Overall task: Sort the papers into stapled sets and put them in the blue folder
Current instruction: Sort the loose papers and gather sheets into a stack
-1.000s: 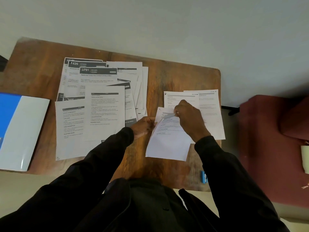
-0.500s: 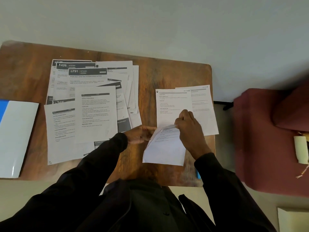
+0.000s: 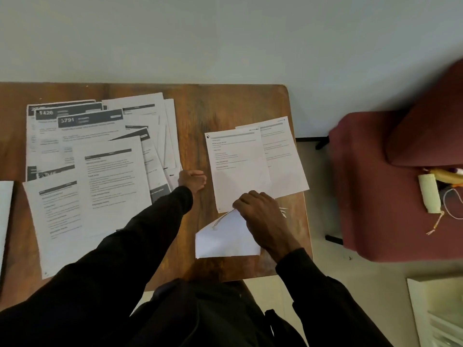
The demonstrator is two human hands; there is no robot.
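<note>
Several printed papers (image 3: 100,171) lie spread over the left half of the wooden table (image 3: 213,106). Two more sheets overlap at the right: a front sheet (image 3: 238,166) and one behind it (image 3: 283,156). My right hand (image 3: 263,216) pinches the top edge of a sheet (image 3: 225,239) that is folded over, blank side up, just below those two. My left hand (image 3: 193,181) rests on the table as a curled fist, at the lower right corner of the spread; I see nothing in it. Only a pale strip of the folder (image 3: 5,216) shows at the left edge.
A maroon upholstered chair (image 3: 375,184) stands close to the table's right edge, with a pale roll (image 3: 428,194) and a cord on its seat. A white object (image 3: 438,311) sits on the floor at the bottom right. The wall runs behind the table.
My left hand has let go of the sheet and moved up and left to the spread. My right hand has drawn the sheet toward me, turning it blank side up.
</note>
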